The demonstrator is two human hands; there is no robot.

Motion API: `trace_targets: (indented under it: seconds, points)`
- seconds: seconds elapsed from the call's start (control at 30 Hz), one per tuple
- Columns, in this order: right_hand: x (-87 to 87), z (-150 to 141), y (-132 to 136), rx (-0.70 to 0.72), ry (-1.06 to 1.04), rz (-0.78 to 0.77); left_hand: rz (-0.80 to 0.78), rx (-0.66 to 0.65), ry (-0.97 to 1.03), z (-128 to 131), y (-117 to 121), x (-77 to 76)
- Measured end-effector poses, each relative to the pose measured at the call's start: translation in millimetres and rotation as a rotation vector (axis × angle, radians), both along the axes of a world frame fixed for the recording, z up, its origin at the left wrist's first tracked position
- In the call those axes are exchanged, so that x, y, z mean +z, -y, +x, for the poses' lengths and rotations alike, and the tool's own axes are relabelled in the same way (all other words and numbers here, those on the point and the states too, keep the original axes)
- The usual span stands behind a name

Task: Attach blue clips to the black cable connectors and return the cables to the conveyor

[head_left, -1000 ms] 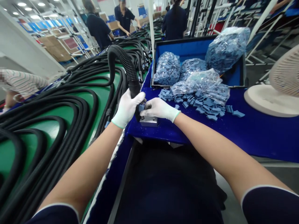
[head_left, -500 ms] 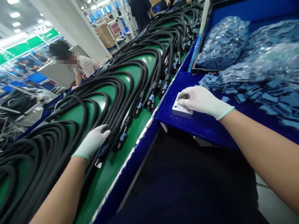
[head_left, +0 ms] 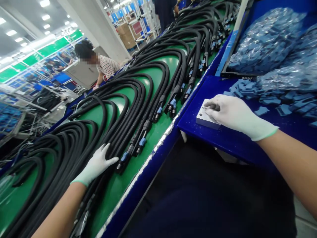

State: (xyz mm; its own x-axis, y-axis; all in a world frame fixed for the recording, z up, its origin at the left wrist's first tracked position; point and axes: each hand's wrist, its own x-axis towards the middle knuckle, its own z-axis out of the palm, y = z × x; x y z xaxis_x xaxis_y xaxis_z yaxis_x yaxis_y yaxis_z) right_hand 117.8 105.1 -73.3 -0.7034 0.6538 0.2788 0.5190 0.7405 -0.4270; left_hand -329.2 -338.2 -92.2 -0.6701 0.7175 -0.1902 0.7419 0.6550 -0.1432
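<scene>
My left hand (head_left: 99, 165), in a white glove, is spread over black corrugated cables (head_left: 133, 105), thumb apart from the fingers. Just right of the thumb lies a cable end with a blue clip (head_left: 124, 156) and a dark connector. My right hand (head_left: 230, 114), also gloved, rests at a silvery metal block (head_left: 208, 123) with holes in its top. Its thumb and forefinger are pinched together over the block; whatever lies between them is too small to make out. Several loose blue clips (head_left: 262, 110) lie beyond this hand.
Looped cables run along the green bench (head_left: 115, 185), bordered by a worn blue edge (head_left: 148, 158). Clear bags of blue clips (head_left: 267, 39) sit on the right, partly in a black-rimmed tray (head_left: 228, 67). A person in a striped top (head_left: 107, 66) leans at the bench's far side.
My left hand's fingers have spread and come away from the cable end beside them. My right hand stays pinched at the metal block. The whole view has shifted, so the scene sits farther right.
</scene>
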Motion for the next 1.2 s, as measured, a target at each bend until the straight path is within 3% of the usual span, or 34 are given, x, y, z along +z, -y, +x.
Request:
trace_targets:
  seconds: [0.13,0.23,0.33,0.4,0.57,0.7,0.8,0.93,1.07,1.13,1.2]
  points:
    - [-6.0,-0.5,3.0,-0.006,-0.025,0.079,0.153,-0.093,-0.046,7.8,15.7,-17.6]
    - [-9.6,-1.5,6.2,-0.021,-0.035,0.132,0.224,-0.099,-0.062,18.2,-8.4,-19.3]
    - [-11.3,-2.3,9.3,-0.031,-0.039,0.164,0.263,-0.096,-0.060,33.7,-61.6,-20.1]
    - [-11.5,-2.2,10.9,-0.039,-0.044,0.165,0.295,-0.044,-0.078,45.9,-106.9,-24.6]
    - [-10.7,-1.3,11.3,-0.026,-0.067,0.159,0.335,-0.087,-0.086,67.0,-216.8,-39.2]
    - [-10.3,1.3,9.9,-0.020,-0.085,0.124,0.320,-0.135,-0.069,69.6,-265.3,-30.0]
    - [-9.8,5.8,12.4,-0.011,-0.092,0.117,0.275,-0.204,-0.057,74.1,-262.4,-12.9]
    - [-10.5,10.1,18.5,-0.009,-0.113,0.117,0.155,-0.255,-0.018,89.0,-219.2,4.7]
    - [-10.3,10.2,17.1,-0.011,-0.116,0.097,0.009,-0.205,0.091,96.4,-182.4,16.9]
    - [-6.8,11.2,15.6,-0.005,-0.110,0.078,-0.037,-0.176,0.171,90.6,-178.2,30.3]
    - [-0.1,13.1,19.1,0.018,-0.133,0.038,-0.057,-0.163,0.244,80.6,-180.4,52.8]
